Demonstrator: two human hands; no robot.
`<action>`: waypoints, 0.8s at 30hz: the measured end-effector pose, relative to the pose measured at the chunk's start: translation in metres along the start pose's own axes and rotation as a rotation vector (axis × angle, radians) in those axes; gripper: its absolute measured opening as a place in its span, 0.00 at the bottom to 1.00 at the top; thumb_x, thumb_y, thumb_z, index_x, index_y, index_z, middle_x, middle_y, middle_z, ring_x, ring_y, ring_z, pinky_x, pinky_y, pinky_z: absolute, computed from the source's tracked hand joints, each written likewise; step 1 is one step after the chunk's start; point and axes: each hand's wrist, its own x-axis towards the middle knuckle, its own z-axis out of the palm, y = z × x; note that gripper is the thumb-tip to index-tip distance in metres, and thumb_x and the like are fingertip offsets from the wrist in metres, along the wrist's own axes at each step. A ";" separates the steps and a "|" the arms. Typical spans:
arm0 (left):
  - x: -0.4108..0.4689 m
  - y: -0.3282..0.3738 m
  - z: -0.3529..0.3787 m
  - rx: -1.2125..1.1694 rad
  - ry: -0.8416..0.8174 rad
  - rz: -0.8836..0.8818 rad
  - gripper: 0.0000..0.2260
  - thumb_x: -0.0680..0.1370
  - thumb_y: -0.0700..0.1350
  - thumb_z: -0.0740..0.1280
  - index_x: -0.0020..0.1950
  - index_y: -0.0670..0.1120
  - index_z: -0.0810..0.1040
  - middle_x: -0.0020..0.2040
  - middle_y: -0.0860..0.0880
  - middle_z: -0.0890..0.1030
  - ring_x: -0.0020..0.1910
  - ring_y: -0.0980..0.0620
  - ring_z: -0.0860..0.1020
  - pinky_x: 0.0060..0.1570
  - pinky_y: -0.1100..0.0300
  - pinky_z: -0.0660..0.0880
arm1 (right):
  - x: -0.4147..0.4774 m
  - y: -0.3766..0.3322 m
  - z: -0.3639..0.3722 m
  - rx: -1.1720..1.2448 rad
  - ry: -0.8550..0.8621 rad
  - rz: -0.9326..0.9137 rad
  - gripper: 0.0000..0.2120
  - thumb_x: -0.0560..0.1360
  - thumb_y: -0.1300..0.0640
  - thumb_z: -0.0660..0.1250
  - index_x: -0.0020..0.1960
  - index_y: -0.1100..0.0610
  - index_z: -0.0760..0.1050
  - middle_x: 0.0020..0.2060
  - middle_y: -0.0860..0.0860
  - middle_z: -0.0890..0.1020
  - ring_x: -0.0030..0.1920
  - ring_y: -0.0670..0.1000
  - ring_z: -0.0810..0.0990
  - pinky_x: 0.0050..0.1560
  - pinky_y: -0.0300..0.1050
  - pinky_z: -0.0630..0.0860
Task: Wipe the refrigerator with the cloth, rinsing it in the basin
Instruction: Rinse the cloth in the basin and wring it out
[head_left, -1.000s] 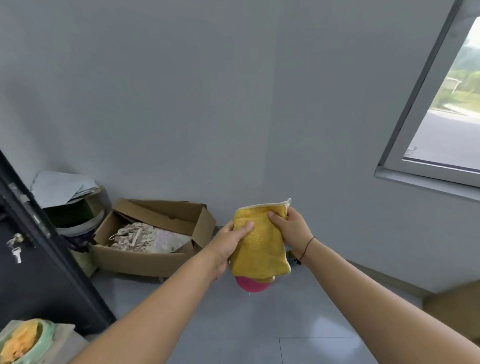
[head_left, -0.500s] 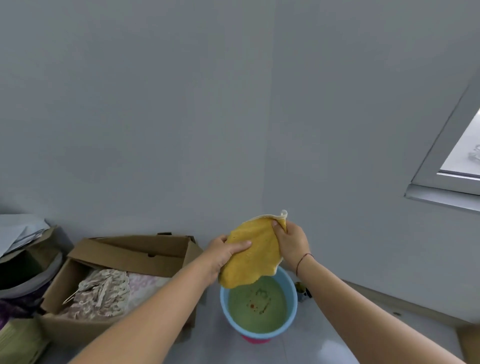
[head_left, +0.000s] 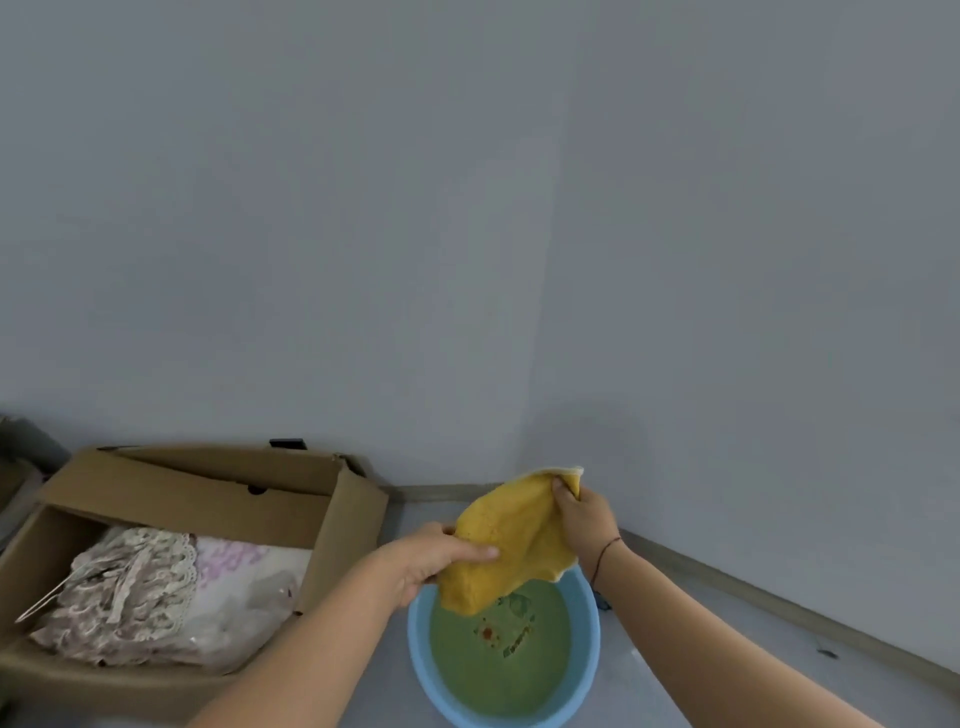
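Cloth (head_left: 511, 540) hangs spread between both hands just above the blue basin (head_left: 586, 670) — left hand (head_left: 434, 558) pinching its near edge, right hand (head_left: 582, 517) gripping its upper corner — held over the greenish water, probably so it drops straight in for rinsing.

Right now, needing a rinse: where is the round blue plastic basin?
The blue basin sits bottom centre in the head view, on the floor right of the brown cardboard box, under the yellow cloth.
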 end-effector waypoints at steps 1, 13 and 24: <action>0.012 -0.004 -0.001 -0.026 0.021 -0.005 0.31 0.62 0.48 0.81 0.62 0.43 0.77 0.55 0.46 0.83 0.55 0.47 0.81 0.59 0.52 0.76 | 0.012 0.006 0.002 0.008 -0.007 0.031 0.17 0.82 0.49 0.57 0.52 0.63 0.75 0.54 0.64 0.79 0.48 0.57 0.76 0.57 0.55 0.73; 0.206 -0.121 -0.005 -0.169 0.149 -0.165 0.25 0.65 0.49 0.79 0.58 0.46 0.74 0.52 0.47 0.82 0.50 0.47 0.81 0.52 0.52 0.79 | 0.164 0.157 0.074 -0.080 -0.026 0.275 0.17 0.82 0.50 0.54 0.61 0.61 0.72 0.54 0.58 0.77 0.52 0.57 0.73 0.52 0.47 0.69; 0.313 -0.239 0.015 0.762 0.341 -0.116 0.39 0.69 0.53 0.70 0.75 0.51 0.55 0.69 0.47 0.64 0.71 0.45 0.61 0.70 0.51 0.58 | 0.237 0.312 0.117 -0.290 0.039 0.343 0.15 0.82 0.52 0.55 0.39 0.56 0.67 0.34 0.51 0.71 0.40 0.54 0.71 0.35 0.44 0.64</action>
